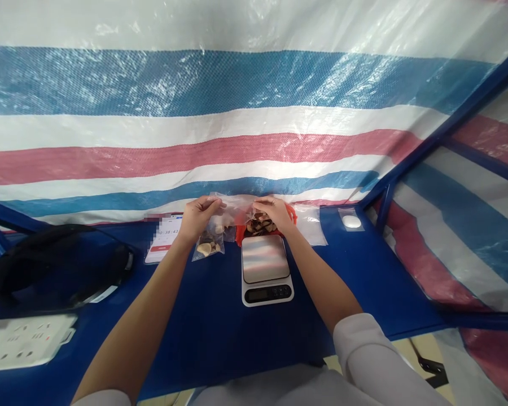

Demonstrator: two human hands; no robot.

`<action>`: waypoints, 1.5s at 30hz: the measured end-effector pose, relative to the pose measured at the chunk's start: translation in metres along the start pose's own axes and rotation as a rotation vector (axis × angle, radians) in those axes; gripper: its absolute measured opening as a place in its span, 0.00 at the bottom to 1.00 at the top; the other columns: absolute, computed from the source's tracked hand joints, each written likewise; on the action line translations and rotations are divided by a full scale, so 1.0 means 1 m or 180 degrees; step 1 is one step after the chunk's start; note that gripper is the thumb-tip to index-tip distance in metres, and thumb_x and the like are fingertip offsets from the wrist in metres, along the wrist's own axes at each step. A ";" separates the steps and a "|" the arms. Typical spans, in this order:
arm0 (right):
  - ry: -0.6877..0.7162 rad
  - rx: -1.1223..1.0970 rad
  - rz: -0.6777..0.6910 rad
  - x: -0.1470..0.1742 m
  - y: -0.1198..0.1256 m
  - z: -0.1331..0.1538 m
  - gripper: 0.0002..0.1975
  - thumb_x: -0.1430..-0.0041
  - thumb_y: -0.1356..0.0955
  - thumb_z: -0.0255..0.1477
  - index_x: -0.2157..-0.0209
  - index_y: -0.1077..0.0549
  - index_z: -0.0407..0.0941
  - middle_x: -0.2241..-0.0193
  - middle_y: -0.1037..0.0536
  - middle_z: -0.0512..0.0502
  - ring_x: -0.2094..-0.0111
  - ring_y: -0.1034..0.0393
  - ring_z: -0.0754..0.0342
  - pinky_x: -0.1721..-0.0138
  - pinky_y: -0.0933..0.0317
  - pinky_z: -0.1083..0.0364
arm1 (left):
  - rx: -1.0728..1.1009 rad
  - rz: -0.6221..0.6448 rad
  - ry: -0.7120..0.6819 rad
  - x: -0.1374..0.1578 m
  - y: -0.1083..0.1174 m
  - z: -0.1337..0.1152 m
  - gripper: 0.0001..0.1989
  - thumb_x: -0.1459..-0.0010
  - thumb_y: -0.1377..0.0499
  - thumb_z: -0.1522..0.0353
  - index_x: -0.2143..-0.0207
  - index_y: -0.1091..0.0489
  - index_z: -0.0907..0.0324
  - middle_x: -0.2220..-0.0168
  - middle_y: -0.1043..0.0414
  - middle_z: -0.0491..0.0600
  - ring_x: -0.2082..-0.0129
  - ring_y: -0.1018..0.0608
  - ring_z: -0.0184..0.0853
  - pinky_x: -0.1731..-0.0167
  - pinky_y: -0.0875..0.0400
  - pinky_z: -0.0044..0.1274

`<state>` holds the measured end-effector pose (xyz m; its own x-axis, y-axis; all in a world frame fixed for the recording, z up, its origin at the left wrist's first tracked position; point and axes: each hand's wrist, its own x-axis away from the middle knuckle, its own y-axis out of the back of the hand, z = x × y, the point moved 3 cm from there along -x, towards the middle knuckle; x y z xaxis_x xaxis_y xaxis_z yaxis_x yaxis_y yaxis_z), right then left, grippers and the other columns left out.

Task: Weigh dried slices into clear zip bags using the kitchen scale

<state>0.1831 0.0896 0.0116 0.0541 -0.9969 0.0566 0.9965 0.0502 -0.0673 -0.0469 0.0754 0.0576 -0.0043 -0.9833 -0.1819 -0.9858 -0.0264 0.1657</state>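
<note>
My left hand (pixel 200 215) pinches one side of a clear plastic bag (pixel 232 204), and the fingers of my right hand (pixel 276 213) are closed on its other side. The bag is stretched between them above the back of the table. Beneath my right hand sits a red bag (pixel 239 233) with dark-edged dried slices (pixel 260 225) in it. Directly in front of it stands a white kitchen scale (pixel 266 260) with a bare metal plate. Below my left hand lies a clear bag of pale slices (pixel 209 247). Another clear bag with whitish pieces (pixel 223 224) is partly hidden behind it.
A phone (pixel 164 241) showing a timer lies left of my left forearm. Farther left are a black strap-like object (pixel 59 265) and a white power strip (pixel 25 341). Clear bags (pixel 312 224) and a small bag with a white round item (pixel 351 221) lie right. Striped sheeting (pixel 237 129) rises behind.
</note>
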 end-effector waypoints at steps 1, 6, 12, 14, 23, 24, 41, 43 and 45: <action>0.0014 0.0019 0.0025 0.002 0.000 -0.001 0.14 0.52 0.25 0.39 0.63 0.20 0.47 0.68 0.18 0.49 0.64 0.22 0.51 0.67 0.27 0.56 | 0.0030 -0.0015 -0.0001 0.001 -0.001 0.000 0.24 0.53 0.31 0.49 0.68 0.23 0.61 0.65 0.18 0.55 0.67 0.18 0.39 0.58 0.23 0.31; 0.0082 -0.0025 0.0042 0.009 -0.001 -0.006 0.15 0.53 0.24 0.39 0.63 0.20 0.48 0.67 0.18 0.51 0.67 0.22 0.53 0.68 0.27 0.56 | 0.0145 0.0012 -0.0072 0.002 -0.008 -0.006 0.22 0.52 0.31 0.51 0.69 0.22 0.62 0.67 0.19 0.53 0.69 0.20 0.36 0.59 0.23 0.29; 0.0398 -0.0412 -0.0177 0.009 0.000 -0.001 0.17 0.55 0.23 0.39 0.63 0.21 0.47 0.70 0.19 0.52 0.72 0.26 0.55 0.71 0.29 0.57 | 0.0242 -0.0123 -0.0178 0.006 -0.007 -0.012 0.19 0.51 0.30 0.53 0.70 0.22 0.61 0.69 0.20 0.51 0.70 0.20 0.35 0.61 0.24 0.28; 0.0483 -0.0548 -0.0227 0.012 0.001 0.005 0.18 0.55 0.23 0.40 0.62 0.21 0.47 0.69 0.18 0.51 0.69 0.25 0.54 0.69 0.28 0.57 | 0.0450 -0.0266 -0.0181 0.011 -0.008 -0.010 0.19 0.52 0.29 0.54 0.71 0.23 0.61 0.71 0.21 0.50 0.71 0.20 0.35 0.62 0.24 0.28; 0.0498 -0.0228 -0.0468 0.047 0.015 0.004 0.20 0.52 0.24 0.44 0.60 0.19 0.46 0.65 0.17 0.46 0.61 0.21 0.47 0.61 0.24 0.49 | 0.1766 -0.1082 0.0204 0.055 -0.042 0.022 0.20 0.60 0.24 0.58 0.71 0.25 0.62 0.73 0.23 0.44 0.73 0.22 0.28 0.66 0.26 0.21; 0.0492 -0.0146 -0.0501 0.051 0.016 -0.001 0.20 0.52 0.24 0.44 0.61 0.18 0.46 0.65 0.17 0.45 0.60 0.21 0.46 0.59 0.24 0.48 | 0.1907 -0.1085 0.0252 0.059 -0.048 0.025 0.20 0.61 0.24 0.58 0.71 0.25 0.61 0.73 0.24 0.43 0.72 0.22 0.28 0.66 0.26 0.21; 0.0660 -0.0180 -0.0917 0.081 0.040 -0.051 0.19 0.59 0.22 0.43 0.67 0.18 0.46 0.73 0.18 0.49 0.73 0.24 0.52 0.67 0.27 0.51 | 0.2064 -0.0623 0.0463 0.087 -0.062 0.060 0.23 0.61 0.24 0.56 0.66 0.24 0.59 0.71 0.21 0.47 0.71 0.19 0.32 0.67 0.23 0.23; 0.0633 -0.0215 -0.0909 0.084 0.040 -0.052 0.18 0.59 0.21 0.42 0.68 0.18 0.46 0.73 0.18 0.49 0.75 0.26 0.54 0.68 0.28 0.52 | 0.2016 -0.0695 0.0483 0.088 -0.059 0.063 0.21 0.62 0.24 0.57 0.69 0.24 0.59 0.73 0.22 0.46 0.72 0.20 0.31 0.68 0.24 0.23; 0.0594 -0.0234 -0.0901 0.088 0.040 -0.050 0.17 0.60 0.21 0.41 0.69 0.17 0.46 0.73 0.18 0.50 0.75 0.28 0.55 0.69 0.29 0.53 | 0.1971 -0.0754 0.0517 0.089 -0.057 0.064 0.19 0.61 0.24 0.58 0.72 0.24 0.59 0.74 0.24 0.45 0.73 0.21 0.30 0.68 0.24 0.23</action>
<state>0.2246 0.0011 -0.0363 -0.2432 -0.9649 -0.0994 0.9626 -0.2275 -0.1469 -0.0017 0.0014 -0.0304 0.2011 -0.9795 0.0108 -0.8715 -0.1839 -0.4547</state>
